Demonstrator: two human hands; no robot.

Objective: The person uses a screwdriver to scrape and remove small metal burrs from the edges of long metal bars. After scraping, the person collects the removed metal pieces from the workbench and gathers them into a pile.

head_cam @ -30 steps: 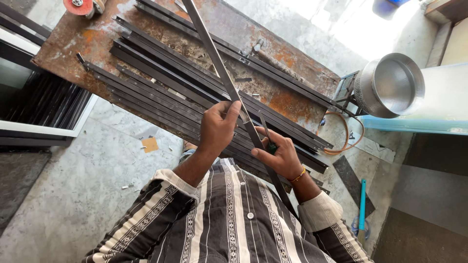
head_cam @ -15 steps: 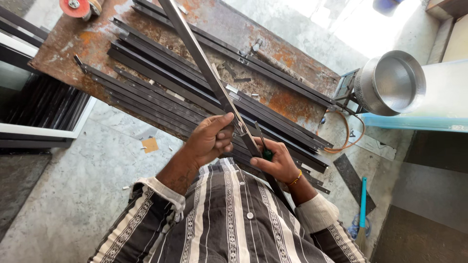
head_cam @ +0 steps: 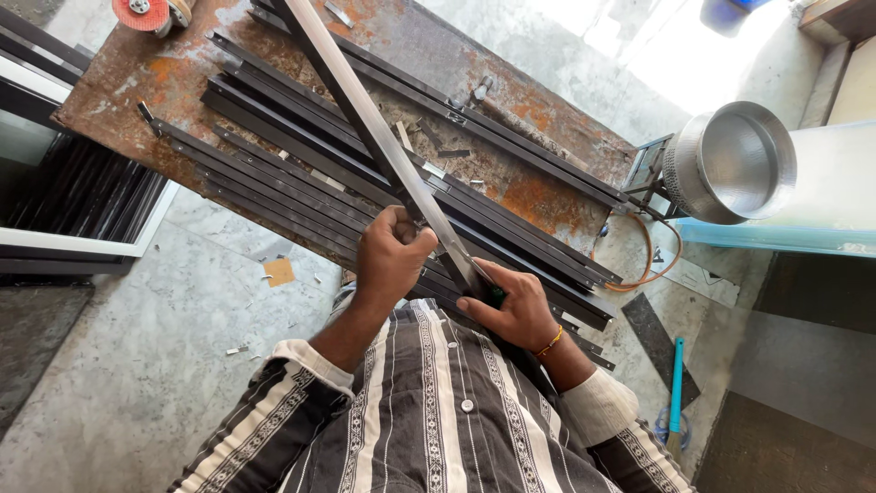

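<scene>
The left hand (head_cam: 392,260) grips the long grey metal strip (head_cam: 383,146) slanting over the rusty steel counter (head_cam: 547,196). The right hand (head_cam: 516,306) pinches its near end. Sharp edges could cut the fingers if the grip slips.

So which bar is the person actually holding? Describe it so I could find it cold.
Start at the rusty steel workbench stacked with dark metal bars. The held bar lies slanted across that stack, with the left hand wrapped around it and the right hand at its near end. Unlike the black bars beneath, it is pale, bare silver-grey metal.
</scene>
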